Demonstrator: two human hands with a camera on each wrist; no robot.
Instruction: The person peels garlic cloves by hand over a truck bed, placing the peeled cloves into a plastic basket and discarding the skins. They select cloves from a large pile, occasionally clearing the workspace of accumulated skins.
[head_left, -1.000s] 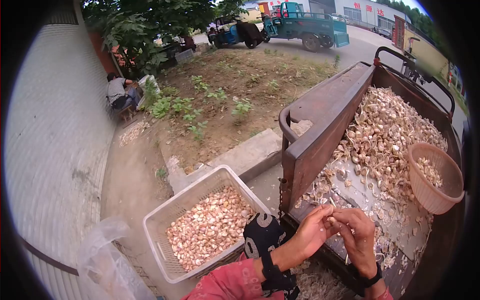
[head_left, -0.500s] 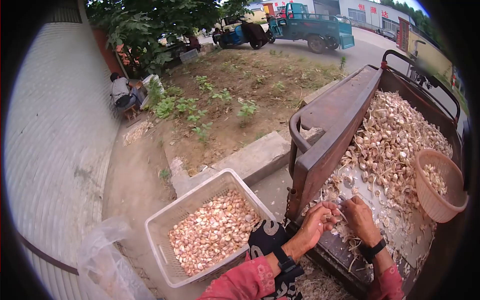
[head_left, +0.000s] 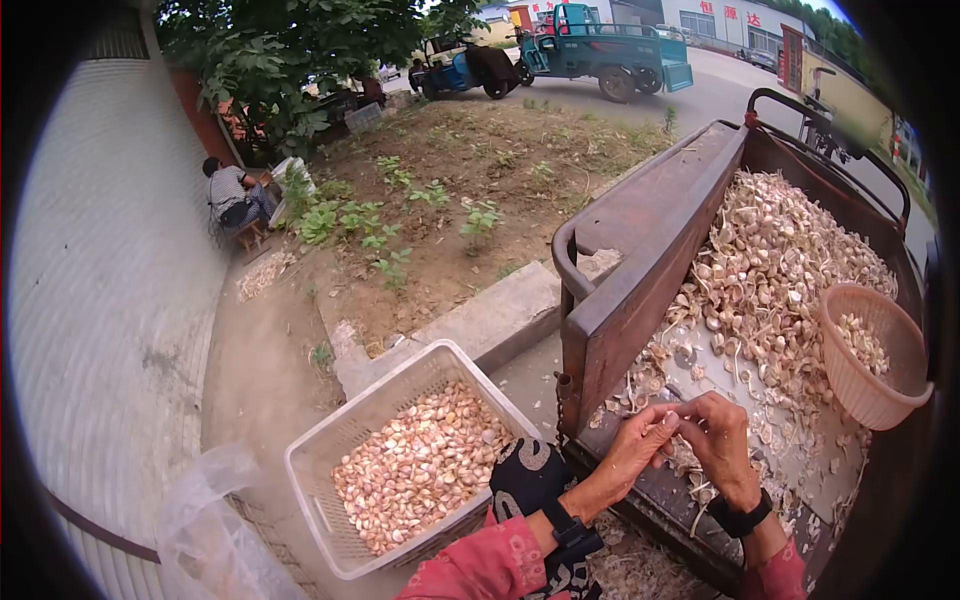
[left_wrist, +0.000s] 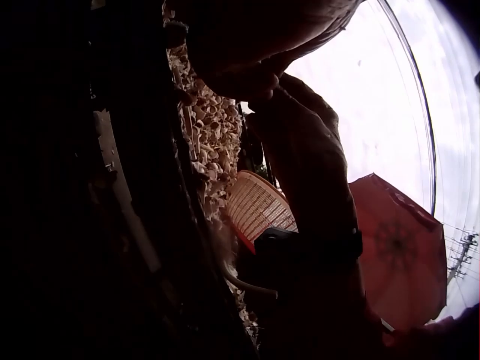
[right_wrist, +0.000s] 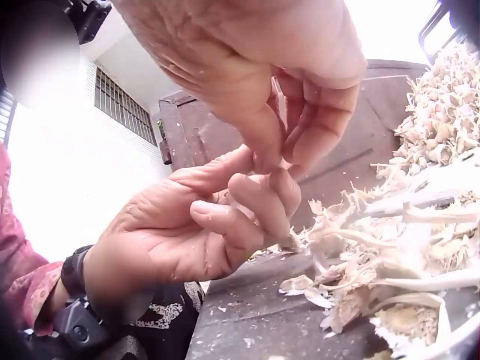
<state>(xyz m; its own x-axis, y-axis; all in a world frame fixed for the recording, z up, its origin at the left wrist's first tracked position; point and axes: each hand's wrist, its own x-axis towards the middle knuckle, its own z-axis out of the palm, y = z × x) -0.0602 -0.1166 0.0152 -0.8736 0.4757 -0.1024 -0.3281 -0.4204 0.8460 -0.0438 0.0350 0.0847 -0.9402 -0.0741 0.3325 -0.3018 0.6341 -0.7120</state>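
Both hands meet over the near edge of the cart bed. My left hand (head_left: 632,452) is palm up with curled fingers, its thumb and fingertips pinching a small garlic clove (right_wrist: 285,164) mostly covered by the fingers. From above, my right hand (head_left: 722,447) pinches at the same clove with thumb and forefinger. A thin pale strip (right_wrist: 280,101) shows inside the right hand's curl. Beyond the hands, a heap of garlic (head_left: 780,270) with dry skins and stems lies in the cart. Loose peelings (right_wrist: 352,277) lie right below the fingers.
A white plastic crate (head_left: 303,492) of garlic cloves stands on the ground at left. The pink basket (head_left: 870,400) with some cloves leans on the heap. The cart's metal side wall (head_left: 640,290) rises ahead. A clear plastic bag (head_left: 215,520) lies front left; a seated person (head_left: 232,195) is farther off.
Half a second ago the hands were slightly apart, with a pale stem between them; now the fingertips are together again. The view has shifted a little.
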